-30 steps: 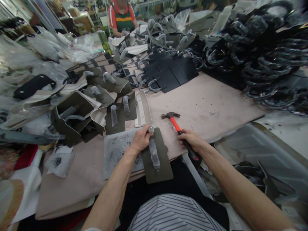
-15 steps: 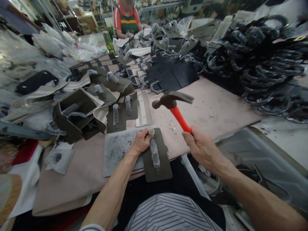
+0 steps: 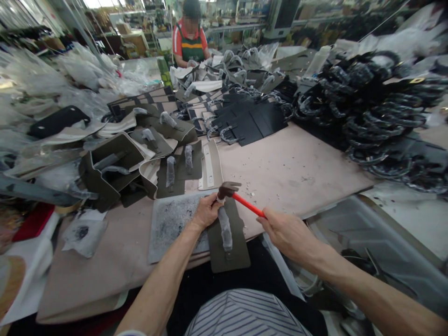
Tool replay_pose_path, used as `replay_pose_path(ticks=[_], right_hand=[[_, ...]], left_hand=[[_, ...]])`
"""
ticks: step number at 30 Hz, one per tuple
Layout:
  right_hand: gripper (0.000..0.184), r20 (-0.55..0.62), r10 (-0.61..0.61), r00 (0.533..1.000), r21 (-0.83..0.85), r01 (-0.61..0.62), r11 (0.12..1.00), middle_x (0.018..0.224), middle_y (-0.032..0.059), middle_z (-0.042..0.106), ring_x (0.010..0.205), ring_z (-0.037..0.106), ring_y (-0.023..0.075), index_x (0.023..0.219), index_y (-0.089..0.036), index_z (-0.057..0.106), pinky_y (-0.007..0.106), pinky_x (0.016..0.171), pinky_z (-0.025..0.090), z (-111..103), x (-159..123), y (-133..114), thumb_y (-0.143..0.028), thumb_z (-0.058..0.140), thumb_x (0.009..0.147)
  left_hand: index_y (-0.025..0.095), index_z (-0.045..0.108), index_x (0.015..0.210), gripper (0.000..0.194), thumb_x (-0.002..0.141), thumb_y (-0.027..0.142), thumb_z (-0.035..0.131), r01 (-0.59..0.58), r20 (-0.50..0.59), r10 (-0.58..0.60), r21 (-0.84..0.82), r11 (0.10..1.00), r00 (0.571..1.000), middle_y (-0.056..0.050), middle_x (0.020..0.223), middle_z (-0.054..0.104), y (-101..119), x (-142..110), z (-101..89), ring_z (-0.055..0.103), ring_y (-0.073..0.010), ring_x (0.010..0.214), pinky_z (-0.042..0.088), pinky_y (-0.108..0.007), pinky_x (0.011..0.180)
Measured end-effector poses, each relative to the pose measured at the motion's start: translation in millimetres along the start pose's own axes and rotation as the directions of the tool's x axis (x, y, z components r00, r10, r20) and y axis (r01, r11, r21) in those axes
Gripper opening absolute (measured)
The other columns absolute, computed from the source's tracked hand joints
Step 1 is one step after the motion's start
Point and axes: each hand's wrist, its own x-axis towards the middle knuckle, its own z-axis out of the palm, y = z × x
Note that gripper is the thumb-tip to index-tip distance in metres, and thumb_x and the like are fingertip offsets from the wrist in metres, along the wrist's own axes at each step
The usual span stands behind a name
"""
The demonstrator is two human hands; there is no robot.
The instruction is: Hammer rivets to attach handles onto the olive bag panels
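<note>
My right hand [image 3: 285, 232] grips the red handle of a hammer [image 3: 237, 197]. The hammer's dark head rests down on a small metal punch held upright by my left hand [image 3: 206, 211]. The punch stands at the top end of an olive-green leather piece [image 3: 231, 242] with a plastic-wrapped strap [image 3: 226, 228] along its middle. This piece lies partly on a scuffed grey cutting mat [image 3: 171, 221] at the table's near edge. My left fingers are pinched round the punch, which they mostly hide.
Several olive and cream leather pieces [image 3: 140, 154] pile up at the left. Black panels [image 3: 248, 116] and a heap of black wrapped handles [image 3: 378, 107] fill the back and right. A person in an orange top [image 3: 189, 39] works at the far end. A grey bin [image 3: 371, 233] sits at the right.
The hammer lay on the table a second ago. My right hand lifted it high, then swung it down onto the punch. My left hand stayed on the punch.
</note>
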Motion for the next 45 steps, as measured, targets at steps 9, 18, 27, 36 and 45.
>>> replay_pose_path(ticks=[9, 18, 27, 36, 45], right_hand=[[0.028, -0.510, 0.050, 0.859, 0.186, 0.053, 0.981, 0.058, -0.0018, 0.050, 0.048, 0.042, 0.0131, 0.083, -0.022, 0.048, 0.026, 0.050, 0.027, -22.3, -2.8, -15.0, -0.042, 0.036, 0.098], [0.030, 0.090, 0.148, 0.985, 0.059, -0.153, 0.986, 0.058, -0.0027, 0.049, 0.050, 0.039, 0.0122, 0.082, -0.021, 0.047, 0.026, 0.053, 0.021, 0.8, 11.0, 11.9, -0.043, 0.033, 0.099], [0.025, 0.080, 0.400, 0.913, 0.171, -0.408, 0.897, 0.095, 0.0131, 0.064, 0.085, 0.061, 0.0210, 0.100, -0.014, 0.059, 0.031, 0.076, 0.043, 72.2, 53.2, 45.1, -0.034, 0.043, 0.095], [0.063, 0.010, -0.032, 0.999, 0.264, 0.028, 0.964, 0.119, 0.0146, 0.056, 0.100, 0.059, 0.0255, 0.142, -0.013, 0.036, 0.038, 0.086, 0.048, 90.1, 32.0, -56.5, -0.046, 0.054, 0.090], [0.028, 0.187, 0.125, 0.974, 0.112, -0.148, 0.983, 0.107, 0.0118, 0.056, 0.081, 0.062, 0.0203, 0.110, -0.017, 0.054, 0.033, 0.070, 0.049, 103.1, 28.7, -59.8, -0.036, 0.040, 0.095]], left_hand=[[0.019, 0.068, 0.094, 0.015, 0.089, 0.024, 0.055, 0.021, 0.022, -0.022, 0.051, 0.998, 1.000, -0.002, 0.084, 0.070, -4.8, -0.2, 0.3, 0.064, -0.0167, 0.078, 0.050, -0.027, 0.075], [0.019, 0.067, 0.095, 0.014, 0.090, 0.023, 0.054, 0.010, 0.032, -0.012, 0.055, 0.998, 0.999, -0.002, 0.087, 0.070, -1.8, -0.6, -0.9, 0.065, -0.0169, 0.081, 0.050, -0.027, 0.076], [0.020, 0.065, 0.105, 0.019, 0.089, 0.024, 0.057, -0.013, 0.017, 0.012, 0.056, 0.998, 1.000, -0.004, 0.098, 0.073, 0.5, 0.2, -0.1, 0.068, -0.0189, 0.092, 0.052, -0.031, 0.087], [0.021, 0.065, 0.111, 0.028, 0.084, 0.018, 0.058, 0.019, 0.045, -0.020, 0.032, 0.999, 0.999, -0.005, 0.102, 0.075, 7.9, 7.2, -1.1, 0.069, -0.0185, 0.096, 0.052, -0.033, 0.092], [0.017, 0.065, 0.093, 0.020, 0.078, 0.029, 0.070, 0.061, -0.467, -0.188, -0.273, 0.960, 0.864, -0.003, 0.083, 0.074, 48.4, 27.3, 15.3, 0.070, -0.0158, 0.076, 0.057, -0.028, 0.075]])
